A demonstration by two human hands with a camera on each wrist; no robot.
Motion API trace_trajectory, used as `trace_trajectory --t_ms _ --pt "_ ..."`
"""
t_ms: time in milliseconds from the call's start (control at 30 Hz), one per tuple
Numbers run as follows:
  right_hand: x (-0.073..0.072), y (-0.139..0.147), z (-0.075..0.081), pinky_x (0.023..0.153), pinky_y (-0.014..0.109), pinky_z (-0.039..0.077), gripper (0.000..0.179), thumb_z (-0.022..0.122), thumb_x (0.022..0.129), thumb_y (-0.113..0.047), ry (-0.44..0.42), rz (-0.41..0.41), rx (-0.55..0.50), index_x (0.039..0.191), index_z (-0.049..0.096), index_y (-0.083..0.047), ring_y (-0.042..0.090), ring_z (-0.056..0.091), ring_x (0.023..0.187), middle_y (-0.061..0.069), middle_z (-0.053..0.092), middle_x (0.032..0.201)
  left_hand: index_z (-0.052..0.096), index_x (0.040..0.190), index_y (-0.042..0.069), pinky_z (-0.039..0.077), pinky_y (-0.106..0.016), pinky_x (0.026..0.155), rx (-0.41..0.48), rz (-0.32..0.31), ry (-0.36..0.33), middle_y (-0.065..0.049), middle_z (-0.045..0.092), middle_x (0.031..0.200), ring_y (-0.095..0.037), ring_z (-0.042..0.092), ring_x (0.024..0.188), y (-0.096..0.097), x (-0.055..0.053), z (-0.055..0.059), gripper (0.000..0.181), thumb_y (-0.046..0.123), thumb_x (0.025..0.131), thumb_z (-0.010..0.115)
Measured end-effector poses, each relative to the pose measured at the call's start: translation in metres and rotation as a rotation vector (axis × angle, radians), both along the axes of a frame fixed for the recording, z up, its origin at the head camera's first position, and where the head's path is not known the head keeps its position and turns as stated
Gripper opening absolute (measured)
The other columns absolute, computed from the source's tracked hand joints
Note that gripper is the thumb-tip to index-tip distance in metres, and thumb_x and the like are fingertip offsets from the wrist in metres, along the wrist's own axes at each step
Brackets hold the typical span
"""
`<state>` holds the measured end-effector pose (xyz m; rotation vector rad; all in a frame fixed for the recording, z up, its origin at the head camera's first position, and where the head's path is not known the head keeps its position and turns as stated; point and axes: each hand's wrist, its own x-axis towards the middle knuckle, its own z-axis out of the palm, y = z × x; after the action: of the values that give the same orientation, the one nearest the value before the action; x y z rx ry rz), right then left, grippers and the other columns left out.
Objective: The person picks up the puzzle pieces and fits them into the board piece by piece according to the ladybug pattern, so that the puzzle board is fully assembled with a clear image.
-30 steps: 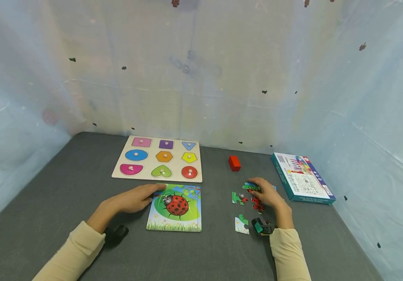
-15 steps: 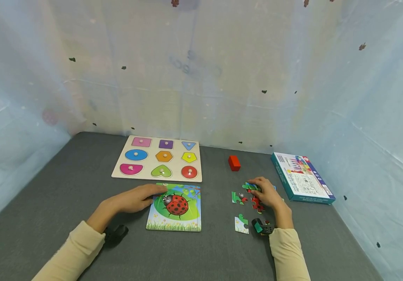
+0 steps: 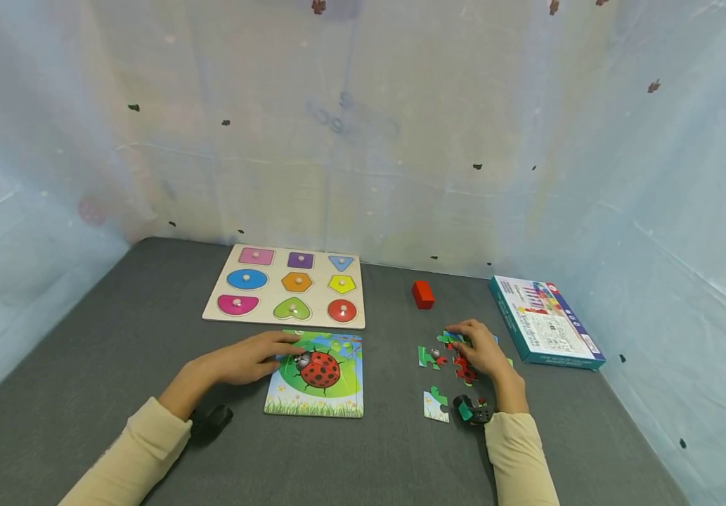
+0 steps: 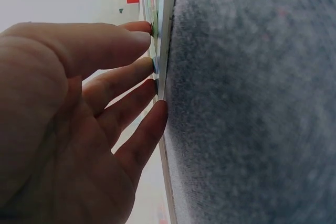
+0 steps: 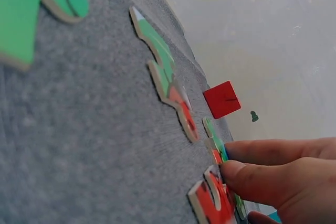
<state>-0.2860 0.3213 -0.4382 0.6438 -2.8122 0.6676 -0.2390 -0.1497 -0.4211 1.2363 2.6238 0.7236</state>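
And the left hand (image 3: 245, 360) lies relaxed, its grip released, fingers resting on the ladybug board (image 3: 318, 379) at its right — they've crept slightly further over the picture. Moving across the desk (image 3: 388, 457): a green piece (image 3: 426, 357) lies just left of the right hand's grip, a flowered piece (image 3: 435, 407) nearer the person. The right hand (image 3: 481, 351) hasn't budged — thumb and finger apparently pinching a puzzle piece (image 3: 445, 339) by the desk, a red piece (image 3: 464, 370) just below them. Same layout as a second ago, so I'd call it steadying and sorting, no assembly gained.
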Motion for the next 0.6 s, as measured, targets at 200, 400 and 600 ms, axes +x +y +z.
trace_trajectory --t_ms 200,400,600 --pt "0.0012 -0.0005 0.0010 0.087 0.055 0.039 0.028 0.064 0.085 -0.001 -0.007 -0.014 -0.007 0.113 0.065 0.000 0.037 0.053 0.101 0.020 0.058 0.108 0.051 0.134 0.006 0.034 -0.055 0.098 -0.007 0.002 0.002 -0.020 0.040 0.141 -0.038 0.036 0.128 -0.0004 -0.0011 -0.0024 0.042 0.001 0.092 0.049" --pt "0.0043 0.0001 0.0009 0.087 0.054 0.039 0.039 0.070 0.084 -0.019 -0.050 0.005 -0.034 0.118 0.062 0.000 0.036 0.050 0.103 0.019 0.055 0.111 0.050 0.134 0.007 0.033 -0.056 0.098 -0.004 0.006 -0.010 -0.019 0.039 0.141 -0.038 0.035 0.129 -0.0006 -0.0004 -0.0023 0.042 0.003 0.093 0.050" --pt "0.0036 -0.0002 0.0004 0.087 0.054 0.039 0.037 0.069 0.084 -0.018 -0.047 0.012 -0.051 0.117 0.063 0.000 0.036 0.050 0.104 0.018 0.055 0.111 0.051 0.134 0.007 0.033 -0.056 0.098 -0.005 0.006 -0.013 -0.019 0.039 0.141 -0.038 0.035 0.129 -0.0004 -0.0007 -0.0018 0.041 0.005 0.093 0.052"
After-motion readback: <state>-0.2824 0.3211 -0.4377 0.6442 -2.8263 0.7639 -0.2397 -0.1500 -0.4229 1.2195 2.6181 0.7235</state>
